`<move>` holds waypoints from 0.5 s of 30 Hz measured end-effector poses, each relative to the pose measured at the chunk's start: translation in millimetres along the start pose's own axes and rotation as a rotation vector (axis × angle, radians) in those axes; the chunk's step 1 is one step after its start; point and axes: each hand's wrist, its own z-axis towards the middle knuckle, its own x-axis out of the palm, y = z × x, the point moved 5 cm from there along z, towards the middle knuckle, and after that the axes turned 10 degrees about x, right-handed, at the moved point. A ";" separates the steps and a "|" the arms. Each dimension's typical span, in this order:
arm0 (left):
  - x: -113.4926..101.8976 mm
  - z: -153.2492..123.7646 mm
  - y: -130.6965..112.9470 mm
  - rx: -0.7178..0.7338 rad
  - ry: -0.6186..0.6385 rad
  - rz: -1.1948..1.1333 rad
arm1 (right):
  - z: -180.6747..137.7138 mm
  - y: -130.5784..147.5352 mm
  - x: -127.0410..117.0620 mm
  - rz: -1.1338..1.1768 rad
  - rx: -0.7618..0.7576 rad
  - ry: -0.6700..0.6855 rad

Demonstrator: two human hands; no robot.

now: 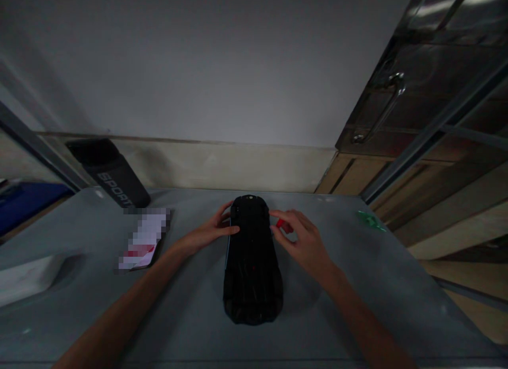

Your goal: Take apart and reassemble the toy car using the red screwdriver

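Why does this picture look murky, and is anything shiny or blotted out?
Head view: the light looks dim, so the black toy car shows little detail; head view: bright glints sit on the metal handle; head view: coarse square blocks cover much of the phone.

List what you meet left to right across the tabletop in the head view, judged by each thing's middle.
White object, black SPORT container, phone, left hand, black car-shaped object, right hand holding red piece, green wrapper.

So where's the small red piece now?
In the head view, the small red piece is in the right hand, right of the black toy car near its far end.
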 end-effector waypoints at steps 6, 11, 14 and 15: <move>1.0 -0.8 -2.4 -0.009 -0.003 0.002 | -1.3 -0.4 0.1 0.016 0.025 -0.021; 2.2 -1.8 -4.1 -0.002 -0.001 0.002 | -2.4 -1.6 1.9 0.034 0.031 0.009; 1.5 -1.3 -3.3 0.016 0.009 0.015 | -0.7 0.9 0.8 0.007 0.005 0.004; 1.1 -1.0 -2.7 0.023 0.013 0.017 | 0.0 1.9 0.0 -0.004 -0.004 -0.004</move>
